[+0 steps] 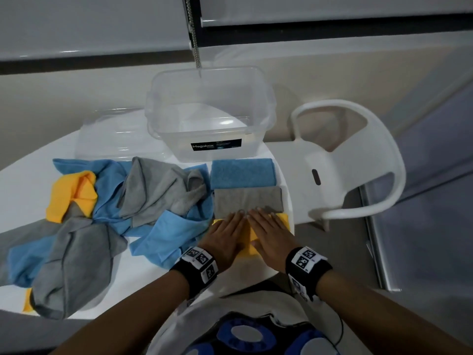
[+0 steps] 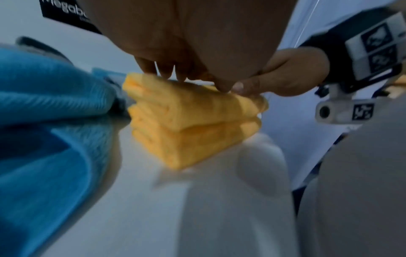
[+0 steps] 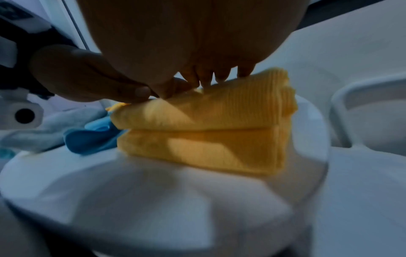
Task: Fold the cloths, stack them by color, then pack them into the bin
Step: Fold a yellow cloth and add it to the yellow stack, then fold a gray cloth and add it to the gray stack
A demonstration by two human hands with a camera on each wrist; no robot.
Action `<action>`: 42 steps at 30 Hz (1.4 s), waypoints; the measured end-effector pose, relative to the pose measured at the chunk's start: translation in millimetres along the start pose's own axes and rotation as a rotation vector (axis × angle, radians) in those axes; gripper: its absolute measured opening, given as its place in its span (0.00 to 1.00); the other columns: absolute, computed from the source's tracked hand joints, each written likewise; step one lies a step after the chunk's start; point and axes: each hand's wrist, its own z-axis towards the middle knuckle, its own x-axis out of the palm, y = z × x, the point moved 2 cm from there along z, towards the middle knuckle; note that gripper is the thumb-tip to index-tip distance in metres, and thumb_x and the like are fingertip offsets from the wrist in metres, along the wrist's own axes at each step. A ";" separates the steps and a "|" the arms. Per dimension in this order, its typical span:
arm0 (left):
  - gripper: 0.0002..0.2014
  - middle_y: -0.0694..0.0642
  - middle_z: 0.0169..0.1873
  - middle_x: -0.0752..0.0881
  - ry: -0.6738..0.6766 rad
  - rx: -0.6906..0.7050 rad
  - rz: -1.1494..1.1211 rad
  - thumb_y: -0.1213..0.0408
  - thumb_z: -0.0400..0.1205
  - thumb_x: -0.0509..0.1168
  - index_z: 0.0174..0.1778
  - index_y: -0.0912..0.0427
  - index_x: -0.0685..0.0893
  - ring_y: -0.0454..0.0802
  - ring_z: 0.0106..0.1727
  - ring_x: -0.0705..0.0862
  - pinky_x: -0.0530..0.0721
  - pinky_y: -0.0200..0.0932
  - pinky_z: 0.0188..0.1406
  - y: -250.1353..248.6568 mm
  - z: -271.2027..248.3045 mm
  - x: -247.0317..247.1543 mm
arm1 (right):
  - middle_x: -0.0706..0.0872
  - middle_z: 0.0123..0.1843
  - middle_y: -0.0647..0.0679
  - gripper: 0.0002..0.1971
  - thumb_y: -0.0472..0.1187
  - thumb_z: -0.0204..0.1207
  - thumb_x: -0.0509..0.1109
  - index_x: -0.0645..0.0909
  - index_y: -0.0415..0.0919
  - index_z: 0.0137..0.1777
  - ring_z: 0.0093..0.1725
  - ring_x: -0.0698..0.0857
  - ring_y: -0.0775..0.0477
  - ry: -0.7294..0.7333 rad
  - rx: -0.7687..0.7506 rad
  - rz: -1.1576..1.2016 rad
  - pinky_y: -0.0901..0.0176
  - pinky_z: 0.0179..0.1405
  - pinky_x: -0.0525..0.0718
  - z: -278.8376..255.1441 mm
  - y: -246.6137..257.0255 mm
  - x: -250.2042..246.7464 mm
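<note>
A stack of two folded yellow cloths (image 1: 249, 237) (image 2: 189, 125) (image 3: 211, 132) lies at the table's near right edge. My left hand (image 1: 225, 237) and right hand (image 1: 271, 234) lie flat on top of it, side by side, fingers straight and pressing down. Behind the stack sit a folded grey cloth (image 1: 248, 201) and a folded blue cloth (image 1: 242, 174). The clear plastic bin (image 1: 210, 116) stands behind those, with nothing inside. A loose pile of blue, grey and yellow cloths (image 1: 107, 208) spreads over the left of the table.
The round white table (image 1: 143, 267) ends just right of the folded cloths. A white chair (image 1: 353, 160) stands to the right of it. The bin's clear lid (image 1: 115, 139) lies behind the loose pile. A bead chain (image 1: 194, 34) hangs over the bin.
</note>
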 end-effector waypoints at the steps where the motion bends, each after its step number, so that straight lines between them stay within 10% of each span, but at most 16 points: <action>1: 0.32 0.59 0.78 0.70 0.027 0.008 0.008 0.48 0.82 0.48 0.80 0.61 0.63 0.57 0.77 0.72 0.79 0.55 0.68 3.1 -1.7 7.8 | 0.62 0.85 0.45 0.33 0.53 0.80 0.50 0.63 0.39 0.83 0.84 0.62 0.43 0.044 0.003 -0.034 0.40 0.79 0.65 0.4 -1.9 6.3; 12: 0.38 0.54 0.81 0.64 0.078 0.015 0.088 0.44 0.81 0.49 0.84 0.57 0.47 0.52 0.80 0.68 0.61 0.57 0.77 27.6 -11.6 31.0 | 0.47 0.88 0.44 0.37 0.60 0.84 0.49 0.47 0.39 0.86 0.86 0.48 0.43 0.148 -0.053 -0.139 0.46 0.82 0.44 -8.0 -37.5 27.9; 17: 0.36 0.54 0.82 0.62 0.054 0.036 0.113 0.43 0.81 0.49 0.84 0.57 0.57 0.53 0.80 0.66 0.54 0.59 0.76 28.2 -12.5 35.0 | 0.44 0.88 0.44 0.38 0.61 0.84 0.48 0.43 0.40 0.86 0.86 0.44 0.45 0.203 -0.039 -0.143 0.47 0.82 0.41 -18.4 -54.2 24.1; 25: 0.30 0.56 0.79 0.69 -0.065 0.152 0.206 0.45 0.80 0.49 0.76 0.53 0.72 0.57 0.79 0.69 0.68 0.62 0.75 46.7 -20.2 10.5 | 0.66 0.84 0.46 0.37 0.62 0.76 0.56 0.64 0.42 0.82 0.81 0.68 0.46 0.123 -0.004 -0.122 0.43 0.80 0.41 -13.6 -41.2 -6.3; 29: 0.23 0.53 0.65 0.84 -0.153 -0.033 0.155 0.49 0.75 0.53 0.59 0.50 0.86 0.57 0.63 0.84 0.85 0.55 0.52 83.0 -31.6 -32.6 | 0.80 0.71 0.48 0.24 0.54 0.73 0.58 0.82 0.47 0.66 0.69 0.80 0.45 -0.073 -0.019 0.018 0.46 0.78 0.57 15.9 -26.7 -28.4; 36: 0.12 0.61 0.47 0.83 -0.165 -0.586 -0.122 0.54 0.75 0.66 0.50 0.55 0.86 0.67 0.50 0.82 0.82 0.56 0.49 212.9 -73.6 -61.5 | 0.87 0.55 0.48 0.21 0.49 0.72 0.52 0.84 0.45 0.54 0.53 0.83 0.41 -0.062 -0.007 0.085 0.50 0.64 0.76 95.9 55.1 -32.8; 42: 0.18 0.65 0.63 0.75 -0.177 -0.877 -0.372 0.59 0.81 0.65 0.66 0.59 0.76 0.68 0.63 0.77 0.78 0.57 0.61 264.6 -100.1 -70.8 | 0.86 0.55 0.43 0.12 0.42 0.77 0.63 0.85 0.41 0.56 0.57 0.82 0.41 -0.006 -0.023 0.295 0.54 0.62 0.78 150.8 142.5 -23.8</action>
